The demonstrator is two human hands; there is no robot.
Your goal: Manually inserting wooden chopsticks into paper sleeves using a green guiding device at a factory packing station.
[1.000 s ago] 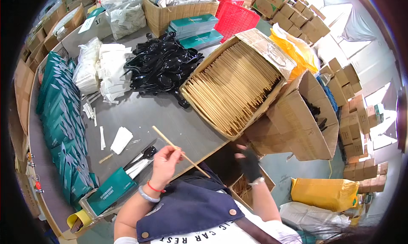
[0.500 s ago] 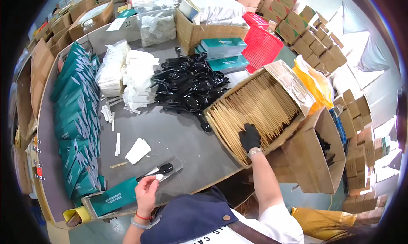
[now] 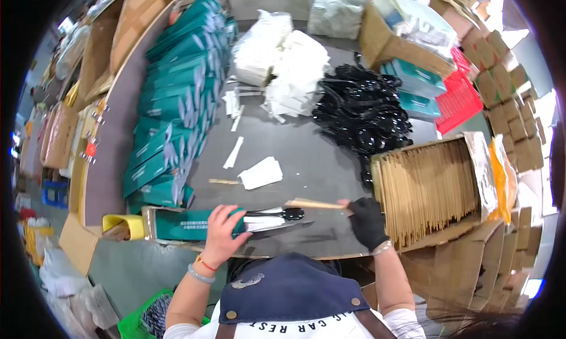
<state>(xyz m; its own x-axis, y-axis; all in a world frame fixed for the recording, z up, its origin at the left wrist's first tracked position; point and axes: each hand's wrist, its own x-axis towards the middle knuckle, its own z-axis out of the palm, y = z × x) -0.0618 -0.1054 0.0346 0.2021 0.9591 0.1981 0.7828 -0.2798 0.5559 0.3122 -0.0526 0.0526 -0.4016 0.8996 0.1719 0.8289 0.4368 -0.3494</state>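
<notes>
My left hand (image 3: 225, 231) rests on a teal packet (image 3: 194, 226) near the table's front edge, its fingers spread and thumb apart. From the packet's right end stick out a black spoon (image 3: 293, 213) and a clear and white wrapper (image 3: 268, 223). My right hand (image 3: 368, 224), in a black glove, is closed on thin wooden chopsticks (image 3: 318, 204), which point left toward the spoon. Just right of that hand stands a cardboard box (image 3: 378, 188) packed with rows of wooden chopsticks (image 3: 427, 185).
Teal packets (image 3: 171, 120) overlap in a long row at left. White napkins (image 3: 295, 73) and a heap of black spoons (image 3: 362, 109) lie farther back. A small white stack (image 3: 261, 173) sits mid-table. A yellow container (image 3: 122, 227) is at the front left corner, a red basket (image 3: 460, 103) at right.
My right hand has come out of the chopstick box and moved left, now with chopsticks in it. My left hand has loosened from a pinch and lies over the packet. The view has swung left.
</notes>
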